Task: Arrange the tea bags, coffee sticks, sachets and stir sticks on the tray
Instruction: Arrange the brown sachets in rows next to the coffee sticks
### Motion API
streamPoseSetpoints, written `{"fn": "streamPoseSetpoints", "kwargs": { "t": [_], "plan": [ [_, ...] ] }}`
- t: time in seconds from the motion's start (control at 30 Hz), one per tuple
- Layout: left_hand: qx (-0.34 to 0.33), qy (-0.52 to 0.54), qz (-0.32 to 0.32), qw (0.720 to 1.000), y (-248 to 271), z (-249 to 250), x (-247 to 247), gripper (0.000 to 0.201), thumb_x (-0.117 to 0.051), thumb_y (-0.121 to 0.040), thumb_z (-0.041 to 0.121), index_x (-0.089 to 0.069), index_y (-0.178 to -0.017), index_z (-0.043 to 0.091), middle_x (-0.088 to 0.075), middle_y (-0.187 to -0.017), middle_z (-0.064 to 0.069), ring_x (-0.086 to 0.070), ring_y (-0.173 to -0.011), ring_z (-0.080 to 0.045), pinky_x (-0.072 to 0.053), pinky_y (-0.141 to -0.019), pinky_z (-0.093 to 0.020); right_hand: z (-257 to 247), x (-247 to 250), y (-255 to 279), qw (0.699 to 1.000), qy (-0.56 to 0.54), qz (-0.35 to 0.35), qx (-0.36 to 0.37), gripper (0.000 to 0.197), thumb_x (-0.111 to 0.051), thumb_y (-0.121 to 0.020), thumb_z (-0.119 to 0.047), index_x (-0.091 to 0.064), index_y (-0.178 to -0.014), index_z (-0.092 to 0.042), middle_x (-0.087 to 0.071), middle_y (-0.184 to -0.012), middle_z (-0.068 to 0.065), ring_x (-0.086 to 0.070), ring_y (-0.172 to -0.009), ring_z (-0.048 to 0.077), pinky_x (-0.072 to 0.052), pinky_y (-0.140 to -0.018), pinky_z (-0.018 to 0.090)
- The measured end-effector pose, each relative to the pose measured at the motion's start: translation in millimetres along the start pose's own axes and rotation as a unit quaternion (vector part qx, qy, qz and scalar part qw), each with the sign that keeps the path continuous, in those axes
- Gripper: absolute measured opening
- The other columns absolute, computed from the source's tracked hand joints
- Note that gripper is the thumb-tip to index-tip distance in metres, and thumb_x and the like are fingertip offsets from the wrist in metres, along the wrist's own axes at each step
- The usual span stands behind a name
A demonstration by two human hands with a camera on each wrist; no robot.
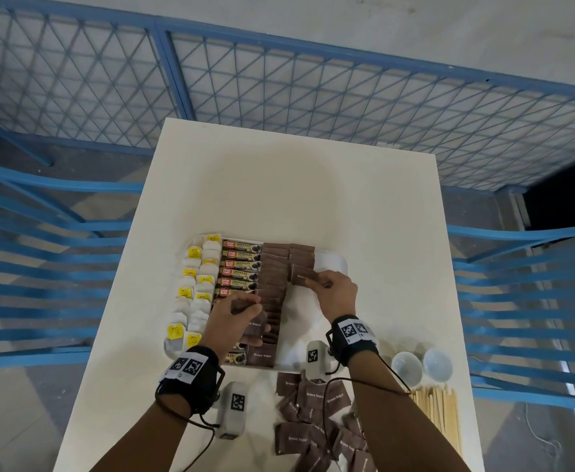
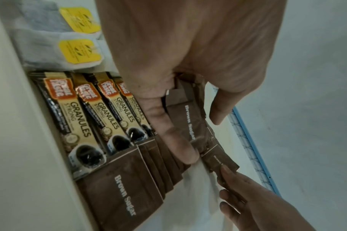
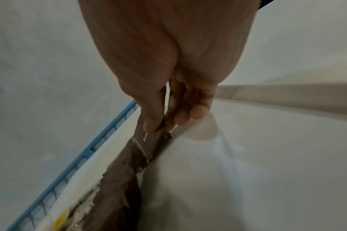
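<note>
A white tray [image 1: 333, 261] holds tea bags [image 1: 194, 294] with yellow tags on its left, coffee sticks [image 1: 240, 267] beside them, and two columns of brown sugar sachets [image 1: 274, 267]. My left hand [image 1: 241, 318] grips a small stack of brown sugar sachets [image 2: 190, 123] over the tray's near part. My right hand [image 1: 330, 287] pinches one brown sugar sachet [image 1: 304, 278] at the lower end of the second column; thumb and fingertips [image 3: 152, 125] press its edge. Loose brown sachets [image 1: 313, 424] lie in a pile on the table near me.
Wooden stir sticks [image 1: 439, 413] lie at the table's near right. Two small white bowls [image 1: 406, 367] stand just beyond them. A blue mesh fence [image 1: 279, 93] surrounds the white table [image 1: 296, 192]. The tray's right part shows bare white bottom.
</note>
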State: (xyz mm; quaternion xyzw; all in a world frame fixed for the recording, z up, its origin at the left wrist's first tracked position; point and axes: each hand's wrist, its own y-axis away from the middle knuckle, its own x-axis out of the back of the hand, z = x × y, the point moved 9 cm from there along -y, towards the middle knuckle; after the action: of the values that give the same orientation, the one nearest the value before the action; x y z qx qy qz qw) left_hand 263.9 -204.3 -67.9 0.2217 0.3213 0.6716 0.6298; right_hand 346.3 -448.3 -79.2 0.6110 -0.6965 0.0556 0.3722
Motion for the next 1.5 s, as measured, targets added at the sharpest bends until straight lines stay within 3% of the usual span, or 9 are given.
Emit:
{"fn": "streamPoseSetpoints", "kwargs": {
  "t": [0.33, 0.57, 0.73, 0.87, 0.93, 1.03, 1.13, 1.27, 1.5],
  "plan": [
    [0.011, -0.016, 0.001, 1.0, -5, -2, 2, 0.025, -0.052, -0.097, -0.008, -0.062, -0.117, 0.005, -0.076, -0.095, -0.019, -0.076, -0.086, -0.044, -0.063, -0.063, -0.046, -1, -4, -1, 0.999, -0.036, 0.016, -0.033, 0.025, -0.088, -0.074, -0.017, -0.069, -0.09, -0.015, -0.069, -0.079, -0.001, -0.06, -0.069, 0.004, -0.039, -0.058, 0.0],
    [0.018, 0.011, -0.007, 1.0, -4, -3, 1, 0.027, -0.054, -0.095, -0.01, -0.062, -0.118, 0.002, -0.076, -0.097, -0.02, -0.075, -0.086, -0.043, -0.063, -0.062, -0.045, 0, -8, 0, 0.999, -0.037, 0.01, -0.038, 0.031, -0.088, -0.075, -0.023, -0.066, -0.096, -0.016, -0.07, -0.083, -0.001, -0.058, -0.07, -0.001, -0.039, -0.058, -0.001],
    [0.009, 0.015, -0.024, 1.0, -4, -4, 1, 0.037, -0.043, -0.095, -0.018, -0.06, -0.123, -0.001, -0.074, -0.11, -0.025, -0.075, -0.094, -0.043, -0.064, -0.075, -0.052, -1, -2, 4, 0.998, -0.041, 0.026, -0.034, 0.033, -0.087, -0.077, -0.023, -0.066, -0.102, -0.018, -0.07, -0.082, -0.001, -0.06, -0.072, -0.001, -0.039, -0.06, 0.0],
    [-0.016, 0.027, -0.045, 0.998, -1, 1, -5, 0.031, -0.045, -0.101, -0.013, -0.058, -0.126, 0.001, -0.073, -0.113, -0.024, -0.074, -0.101, -0.04, -0.064, -0.081, -0.051, -7, 11, 15, 0.997, -0.054, 0.062, -0.011, 0.022, -0.079, -0.086, -0.023, -0.067, -0.104, -0.018, -0.069, -0.081, -0.004, -0.059, -0.069, -0.001, -0.039, -0.061, 0.003],
    [-0.022, 0.04, -0.043, 0.998, -2, 1, -5, 0.031, -0.047, -0.102, -0.01, -0.059, -0.127, 0.004, -0.072, -0.116, -0.025, -0.074, -0.101, -0.04, -0.063, -0.082, -0.053, -15, 6, 23, 0.998, -0.053, 0.038, 0.012, 0.014, -0.076, -0.089, -0.027, -0.069, -0.1, -0.022, -0.069, -0.083, -0.008, -0.061, -0.071, -0.001, -0.041, -0.063, 0.007],
    [-0.032, 0.051, -0.033, 0.998, -2, 2, -5, 0.032, -0.054, -0.1, -0.009, -0.063, -0.124, 0.009, -0.069, -0.121, -0.021, -0.073, -0.103, -0.039, -0.062, -0.081, -0.057, -33, -19, 39, 0.993, -0.064, -0.074, 0.061, 0.014, -0.074, -0.09, -0.035, -0.072, -0.1, -0.024, -0.072, -0.09, -0.011, -0.065, -0.08, -0.001, -0.05, -0.071, 0.015],
    [-0.039, 0.053, -0.031, 0.997, 0, 4, -7, 0.029, -0.058, -0.098, -0.006, -0.065, -0.122, 0.008, -0.069, -0.122, -0.02, -0.072, -0.107, -0.038, -0.062, -0.08, -0.055, -46, -40, 55, 0.981, -0.028, -0.158, 0.106, 0.022, -0.078, -0.085, -0.039, -0.074, -0.098, -0.022, -0.072, -0.09, -0.012, -0.064, -0.08, -0.003, -0.049, -0.069, 0.01],
    [-0.033, 0.058, -0.007, 0.998, 6, 5, -6, 0.019, -0.064, -0.098, 0.002, -0.065, -0.117, 0.003, -0.07, -0.117, -0.021, -0.074, -0.098, -0.036, -0.063, -0.074, -0.051, -44, -48, 60, 0.977, -0.069, -0.175, 0.096, 0.014, -0.085, -0.079, -0.03, -0.076, -0.083, -0.021, -0.073, -0.075, -0.008, -0.063, -0.066, -0.002, -0.05, -0.065, 0.016],
    [-0.046, 0.016, 0.048, 0.998, 11, 6, 6, 0.019, -0.071, -0.096, 0.02, -0.07, -0.106, 0.004, -0.069, -0.107, -0.015, -0.071, -0.1, -0.031, -0.064, -0.069, -0.055, -40, -46, 62, 0.98, -0.107, -0.151, 0.07, 0.005, -0.076, -0.088, -0.024, -0.079, -0.087, -0.02, -0.072, -0.071, -0.008, -0.063, -0.062, 0.004, -0.05, -0.063, 0.024]
  ]
}}
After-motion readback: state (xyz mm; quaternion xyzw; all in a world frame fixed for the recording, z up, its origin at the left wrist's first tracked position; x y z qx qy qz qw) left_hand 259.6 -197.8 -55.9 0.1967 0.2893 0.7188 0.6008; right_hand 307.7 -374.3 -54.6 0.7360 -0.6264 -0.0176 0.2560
